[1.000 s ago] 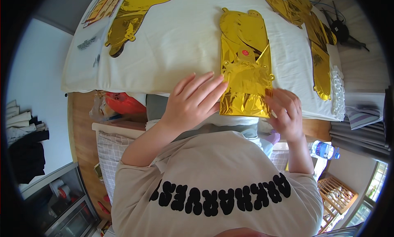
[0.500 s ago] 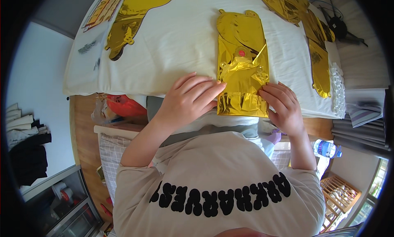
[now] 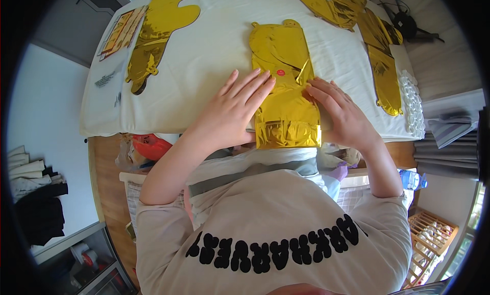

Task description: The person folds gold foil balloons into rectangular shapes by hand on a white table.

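Note:
A flat gold foil balloon (image 3: pixel 284 98) lies on a white sheet (image 3: pixel 214 55), its near end folded over at the sheet's front edge. My left hand (image 3: pixel 229 111) lies flat with spread fingers on the sheet, its fingertips touching the balloon's left side. My right hand (image 3: pixel 342 113) presses flat on the balloon's right side. Neither hand grips anything.
More gold foil balloons lie on the sheet: one at the far left (image 3: pixel 153 39), others at the far right (image 3: pixel 377 55). A printed card (image 3: pixel 120 32) sits at the left edge. A red bag (image 3: pixel 150 146) and a plastic bottle (image 3: pixel 412 179) are below the sheet's edge.
The folded near end of the balloon has been laid flatter. Both hands have slid forward onto it, my right hand going from pinching its lower corner to pressing flat.

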The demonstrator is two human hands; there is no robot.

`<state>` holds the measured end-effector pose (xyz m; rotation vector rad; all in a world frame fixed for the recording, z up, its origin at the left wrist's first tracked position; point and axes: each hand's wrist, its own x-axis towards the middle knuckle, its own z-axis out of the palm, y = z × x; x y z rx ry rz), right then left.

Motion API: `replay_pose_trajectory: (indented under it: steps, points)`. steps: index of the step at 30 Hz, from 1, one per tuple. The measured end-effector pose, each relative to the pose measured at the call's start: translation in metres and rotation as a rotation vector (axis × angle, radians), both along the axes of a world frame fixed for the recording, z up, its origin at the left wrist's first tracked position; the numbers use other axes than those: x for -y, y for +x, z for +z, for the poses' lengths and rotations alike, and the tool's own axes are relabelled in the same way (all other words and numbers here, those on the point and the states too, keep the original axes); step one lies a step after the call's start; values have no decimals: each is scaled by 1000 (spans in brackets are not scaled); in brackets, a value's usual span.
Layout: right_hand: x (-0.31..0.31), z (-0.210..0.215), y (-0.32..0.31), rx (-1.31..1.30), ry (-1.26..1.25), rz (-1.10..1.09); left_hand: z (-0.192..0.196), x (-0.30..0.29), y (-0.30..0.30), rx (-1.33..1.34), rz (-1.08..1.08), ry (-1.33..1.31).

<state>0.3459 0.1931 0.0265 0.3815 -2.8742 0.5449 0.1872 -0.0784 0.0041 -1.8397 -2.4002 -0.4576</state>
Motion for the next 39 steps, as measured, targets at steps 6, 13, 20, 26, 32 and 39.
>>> replay_pose_trajectory:
  steps: [6,13,20,26,32,39]
  points:
    - [-1,4,-2,71,22,37,6,-3,-7,10,-77,-91]
    - [1,5,2,50,65,78,9,3,-6,103,-109,-68]
    - [7,-1,2,-53,100,97,4,10,-4,69,-132,-29]
    - [11,-6,-3,-179,101,94,-1,11,-2,17,-122,66]
    - [11,-7,-7,-210,-17,114,0,11,-2,78,-109,97]
    - [13,-9,-10,-262,-19,99,-1,11,-5,139,-111,126]
